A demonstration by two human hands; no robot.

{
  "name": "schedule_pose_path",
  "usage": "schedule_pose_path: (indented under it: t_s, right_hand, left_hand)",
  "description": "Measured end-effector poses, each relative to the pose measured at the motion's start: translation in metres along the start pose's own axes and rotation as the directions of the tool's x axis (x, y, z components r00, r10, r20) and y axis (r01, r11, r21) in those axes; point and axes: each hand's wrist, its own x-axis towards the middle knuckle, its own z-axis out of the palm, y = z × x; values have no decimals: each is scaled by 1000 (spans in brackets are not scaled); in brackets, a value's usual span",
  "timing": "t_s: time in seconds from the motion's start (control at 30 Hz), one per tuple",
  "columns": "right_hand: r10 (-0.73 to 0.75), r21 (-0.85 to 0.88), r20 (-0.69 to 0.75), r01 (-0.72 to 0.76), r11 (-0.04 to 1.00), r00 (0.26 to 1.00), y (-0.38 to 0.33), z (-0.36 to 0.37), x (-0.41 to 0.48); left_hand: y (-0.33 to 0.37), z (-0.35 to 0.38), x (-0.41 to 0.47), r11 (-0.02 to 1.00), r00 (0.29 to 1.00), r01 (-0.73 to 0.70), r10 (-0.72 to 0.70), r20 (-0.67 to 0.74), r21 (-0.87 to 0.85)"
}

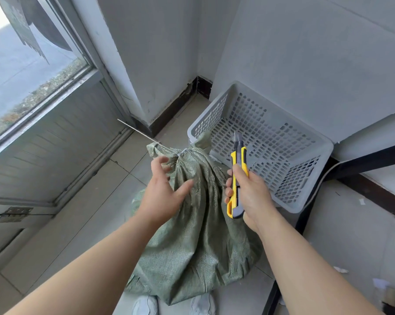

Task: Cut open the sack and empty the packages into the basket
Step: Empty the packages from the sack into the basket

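A green woven sack [198, 242] stands on the tiled floor in front of me, its neck [184, 155] bunched and tied with a white cable tie whose long tail [137, 130] sticks out to the upper left. My left hand [164, 189] hovers over the sack just below the tied neck, fingers spread, gripping nothing. My right hand [246, 194] is closed around a yellow and grey utility knife [237, 173] held upright, blade out and pointing up, to the right of the neck. An empty grey perforated plastic basket [314, 142] sits on the floor behind the sack to the right.
White walls form a corner [198, 87] behind the basket. A glass door with a metal frame [55, 123] lies to the left. A black metal frame leg [305, 214] runs down the right side. My white shoes [146, 305] are at the sack's base.
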Motion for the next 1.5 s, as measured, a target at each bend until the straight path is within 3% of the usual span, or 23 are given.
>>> schedule_pose_path:
  t_s: [0.17, 0.37, 0.47, 0.57, 0.63, 0.7, 0.87, 1.0, 1.2, 1.33, 1.5]
  right_hand:
    - [26, -62, 13, -25, 998, 1000, 3, 2, 12]
    - [-12, -50, -34, 10, 999, 999, 4, -2, 25]
    - [-5, -119, -43, 0, 993, 999, 8, -7, 31]
    - [-2, -334, -109, -34, 942, 994, 21, -18, 31]
    - [46, -377, -188, -115, 919, 981, 35, -27, 31]
    - [112, -408, -222, -197, 892, 968, 52, -35, 32]
    - [131, -556, -232, -242, 795, 964, 100, -42, 40]
    - [47, -524, -270, -187, 831, 962, 106, -37, 34]
    - [66, -345, -395, -215, 914, 916, 62, -49, -6]
    - [-46, -246, -421, -65, 967, 906, 26, -55, -39]
    - [-214, -127, -561, 173, 977, 800, -6, -70, -54]
  left_hand:
    - [-3, 8, 15, 971, 965, 234, -238, 113, 51]
    - [-7, 11, 24, 954, 957, 273, -255, 137, -127]
    - [-12, 5, 23, 933, 931, 322, -281, 231, -163]
    - [-20, -2, 15, 932, 835, 348, -359, 418, 105]
    - [-32, 2, 6, 904, 807, 277, -403, 432, 327]
    - [-49, 8, 3, 892, 848, 205, -368, 383, 402]
    - [-73, 21, 4, 950, 931, 210, -266, 249, 231]
    - [-76, 20, 3, 968, 964, 181, -209, 167, 172]
    - [-42, 3, -5, 984, 983, 70, -96, 158, 162]
    - [6, -10, -7, 982, 984, -93, 66, 167, 164]
    - [69, -16, 5, 957, 953, -253, 222, 207, 142]
